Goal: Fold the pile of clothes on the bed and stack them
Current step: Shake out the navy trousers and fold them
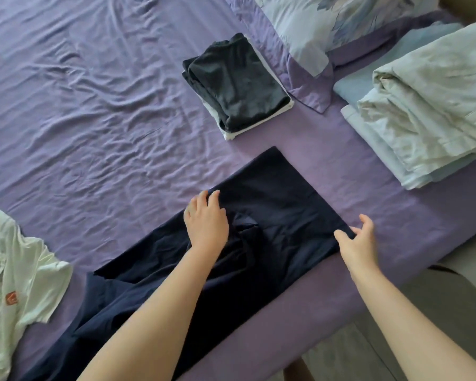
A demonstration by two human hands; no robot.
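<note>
head view, close, angled down over bed (94, 105)

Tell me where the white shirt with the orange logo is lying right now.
In the head view, the white shirt lies crumpled at the far left edge on the purple sheet, just left of the navy garment that both hands are working on.
</note>
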